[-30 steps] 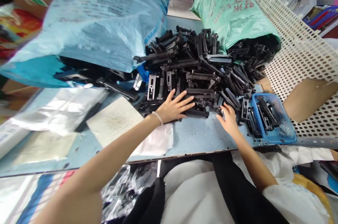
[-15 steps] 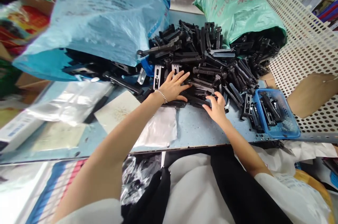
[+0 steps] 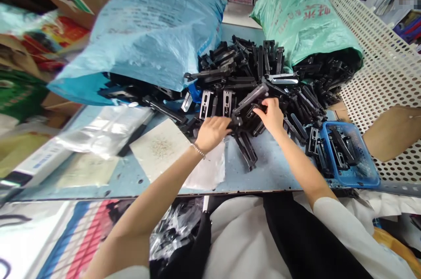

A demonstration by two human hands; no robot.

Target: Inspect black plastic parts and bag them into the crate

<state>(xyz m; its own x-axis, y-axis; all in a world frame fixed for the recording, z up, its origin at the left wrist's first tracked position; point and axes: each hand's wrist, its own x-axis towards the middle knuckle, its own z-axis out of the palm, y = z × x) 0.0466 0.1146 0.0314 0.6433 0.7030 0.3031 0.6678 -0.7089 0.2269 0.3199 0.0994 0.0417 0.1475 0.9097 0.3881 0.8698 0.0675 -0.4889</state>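
A large heap of long black plastic parts [image 3: 263, 73] lies on the blue table [image 3: 263, 169], spilling from a blue sack [image 3: 151, 29] and a green sack [image 3: 296, 16]. My left hand [image 3: 212, 132] is closed on the near end of a stack of black parts [image 3: 248, 101] at the heap's front. My right hand [image 3: 271, 114] grips the same stack from the right side. One loose black part [image 3: 245, 149] lies on the table just in front of my hands.
A small blue basket [image 3: 348, 152] with several black parts stands at the right table edge. A white perforated panel [image 3: 384, 59] rises behind it. Clear plastic bags [image 3: 105, 127] and white sheets [image 3: 158, 147] cover the table's left side. Cardboard boxes stand far left.
Both hands went from lying flat on the heap's front to closing on a stack of black parts and lifting its end. The view shifted slightly right.
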